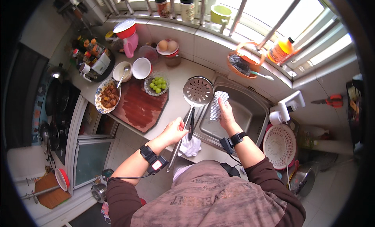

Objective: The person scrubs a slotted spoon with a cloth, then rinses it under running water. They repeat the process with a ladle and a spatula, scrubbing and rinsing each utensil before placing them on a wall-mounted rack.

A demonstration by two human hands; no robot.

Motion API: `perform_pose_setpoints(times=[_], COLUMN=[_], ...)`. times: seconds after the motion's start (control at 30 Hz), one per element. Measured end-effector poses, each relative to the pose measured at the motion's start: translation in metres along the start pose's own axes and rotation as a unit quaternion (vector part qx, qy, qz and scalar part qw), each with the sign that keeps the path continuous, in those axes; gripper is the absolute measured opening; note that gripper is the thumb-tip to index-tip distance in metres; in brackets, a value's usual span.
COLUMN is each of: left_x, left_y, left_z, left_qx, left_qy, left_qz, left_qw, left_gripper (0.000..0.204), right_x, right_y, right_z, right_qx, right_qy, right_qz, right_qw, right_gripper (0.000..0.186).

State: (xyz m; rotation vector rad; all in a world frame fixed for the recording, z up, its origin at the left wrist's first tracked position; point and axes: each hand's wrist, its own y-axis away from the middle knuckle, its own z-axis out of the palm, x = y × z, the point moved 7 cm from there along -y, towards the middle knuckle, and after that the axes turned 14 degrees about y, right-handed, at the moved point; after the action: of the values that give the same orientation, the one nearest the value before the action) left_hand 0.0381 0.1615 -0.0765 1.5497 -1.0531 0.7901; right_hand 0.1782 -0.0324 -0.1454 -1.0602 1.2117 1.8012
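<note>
My left hand (176, 132) is closed around the long metal handle of a skimmer (198, 91), whose round perforated head is turned up beside the sink. Under that head lies another utensil with a black handle (191, 125), mostly hidden. A grey-and-white striped cloth (218, 106) is in my right hand (226, 117), over the left edge of the steel sink (244, 106); my fingers are partly behind the cloth. The cloth is close to the skimmer's head; whether they touch, I cannot tell. A crumpled white cloth (190, 147) rests on the counter's front edge.
Left of the skimmer, a reddish-brown cutting board (136, 106) adjoins a bowl of green grapes (157, 85) and a patterned plate of cooked food (107, 96). Bottles, bowls and eggs (168, 46) stand behind. An orange basket (245, 60) hangs above the sink; a white colander (279, 145) is right.
</note>
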Motion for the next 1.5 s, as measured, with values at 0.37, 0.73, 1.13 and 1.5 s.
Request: perform_pose_setpoints(times=[0.37, 0.73, 1.13, 1.5], left_x=[0.060, 0.125, 0.137, 0.152], left_y=[0.018, 0.029, 0.003, -0.008], left_z=[0.095, 0.119, 0.137, 0.163], left_qx=[-0.181, -0.213, 0.133, -0.045], left_qy=[-0.036, 0.218, 0.370, 0.433], left_qz=[-0.004, 0.135, 0.276, 0.137], left_qw=[0.983, 0.943, 0.877, 0.890], left_gripper=[0.027, 0.047, 0.071, 0.062], right_x=[-0.069, -0.034, -0.056, -0.180], right_y=[0.037, 0.098, 0.159, 0.161], right_z=[-0.090, -0.131, -0.081, -0.045], right_qx=[0.030, 0.164, 0.153, 0.038], right_qy=[0.317, 0.022, 0.073, 0.609], right_qz=[-0.106, -0.066, -0.093, -0.345], right_qw=[0.942, 0.984, 0.981, 0.713], right_gripper=[0.030, 0.017, 0.022, 0.046])
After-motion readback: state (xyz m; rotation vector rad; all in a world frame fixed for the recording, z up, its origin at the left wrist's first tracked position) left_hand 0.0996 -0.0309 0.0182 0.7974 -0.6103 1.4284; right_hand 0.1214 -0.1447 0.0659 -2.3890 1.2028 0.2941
